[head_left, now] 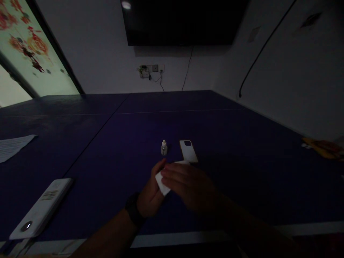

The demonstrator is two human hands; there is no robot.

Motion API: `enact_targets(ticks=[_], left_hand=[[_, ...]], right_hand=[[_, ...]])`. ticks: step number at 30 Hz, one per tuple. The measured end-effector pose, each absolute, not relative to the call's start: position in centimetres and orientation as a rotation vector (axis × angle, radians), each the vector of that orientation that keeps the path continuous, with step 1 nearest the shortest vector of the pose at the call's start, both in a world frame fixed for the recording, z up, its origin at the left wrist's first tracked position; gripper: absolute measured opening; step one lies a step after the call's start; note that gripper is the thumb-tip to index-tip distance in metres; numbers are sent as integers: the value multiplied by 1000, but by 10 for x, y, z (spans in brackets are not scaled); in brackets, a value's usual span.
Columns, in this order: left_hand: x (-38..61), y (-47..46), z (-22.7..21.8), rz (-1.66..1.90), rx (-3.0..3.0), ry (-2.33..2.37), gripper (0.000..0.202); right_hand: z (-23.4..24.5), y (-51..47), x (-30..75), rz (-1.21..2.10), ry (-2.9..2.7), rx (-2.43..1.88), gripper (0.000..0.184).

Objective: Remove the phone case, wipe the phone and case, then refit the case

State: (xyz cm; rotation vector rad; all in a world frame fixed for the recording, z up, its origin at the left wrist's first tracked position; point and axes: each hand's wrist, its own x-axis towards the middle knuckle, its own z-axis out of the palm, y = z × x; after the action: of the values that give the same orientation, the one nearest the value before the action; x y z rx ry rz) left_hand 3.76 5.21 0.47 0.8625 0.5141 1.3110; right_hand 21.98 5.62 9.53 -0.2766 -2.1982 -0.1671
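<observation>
My left hand (152,195), with a dark watch on the wrist, is closed on a small white folded cloth or tissue (161,183). My right hand (188,184) lies over it from the right, fingers together touching the same white piece. Just beyond the hands, a phone (188,151) lies face down on the dark blue table (242,150). A small white dropper bottle (163,147) stands upright to the phone's left. The room is dim.
A white remote-like device (40,209) lies near the front left edge. A sheet of paper (13,146) sits at far left. Yellowish items (324,147) lie at the right edge. A dark screen (182,21) hangs on the wall beyond.
</observation>
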Motion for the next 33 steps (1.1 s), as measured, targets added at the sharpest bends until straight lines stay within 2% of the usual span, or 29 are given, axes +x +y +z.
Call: enact_targets(ticks=[2, 6, 12, 16, 24, 33], left_hand=[[49, 49, 12, 1349, 917, 554, 60], [67, 50, 27, 1198, 677, 596, 34], [63, 58, 40, 1100, 460, 757, 37], [59, 60, 44, 1111, 333, 634, 34], [60, 57, 42, 1059, 290, 357, 55], [61, 56, 39, 1023, 247, 366, 53]], right_hand=[[88, 67, 225, -86, -2093, -448, 32], [83, 79, 237, 61, -1942, -653, 34], [81, 91, 250, 280, -1829, -930, 28], [76, 100, 255, 341, -1847, -946, 27], [75, 118, 247, 236, -2037, -785, 30], [91, 136, 241, 180, -2173, -705, 33]])
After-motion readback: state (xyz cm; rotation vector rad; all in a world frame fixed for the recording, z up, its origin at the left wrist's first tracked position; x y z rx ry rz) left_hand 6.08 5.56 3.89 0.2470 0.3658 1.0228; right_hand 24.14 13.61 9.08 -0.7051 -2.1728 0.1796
